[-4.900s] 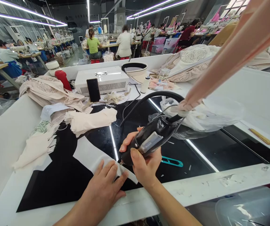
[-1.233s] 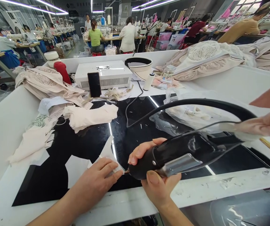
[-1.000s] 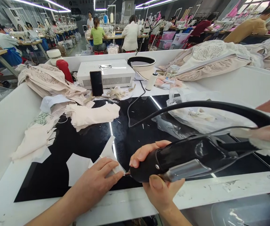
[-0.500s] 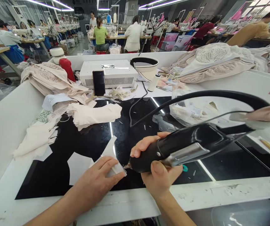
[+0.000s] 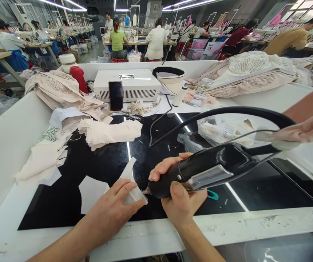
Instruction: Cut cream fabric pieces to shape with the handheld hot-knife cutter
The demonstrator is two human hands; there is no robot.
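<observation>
My left hand [image 5: 115, 203] pinches a folded white piece of fabric or paper [image 5: 129, 173] against the black tabletop, thumb and fingers closed on its right end. My right hand [image 5: 179, 196] is wrapped round a black corded hand tool [image 5: 200, 167] with a silver metal lever along its side. The tool lies tilted, its narrow metal tip [image 5: 145, 191] touching or very close to the white piece's edge by my left thumb; which, I cannot tell. Left of my left hand lies another white piece [image 5: 92, 191]. A small teal object [image 5: 213, 195] shows beside my right hand.
Another person's hand [image 5: 306, 129] reaches in from the right by the tool's cable [image 5: 241, 109]. A stack of cream fabric [image 5: 113, 131] lies behind my left hand. Further back stand a phone [image 5: 115, 95], a white vented box [image 5: 134, 85] and a white bottle [image 5: 179, 96].
The tool and my right hand have shifted slightly left, uncovering more of the teal object. The other person's hand at the right has come further in to the left. My left hand is nearly still.
</observation>
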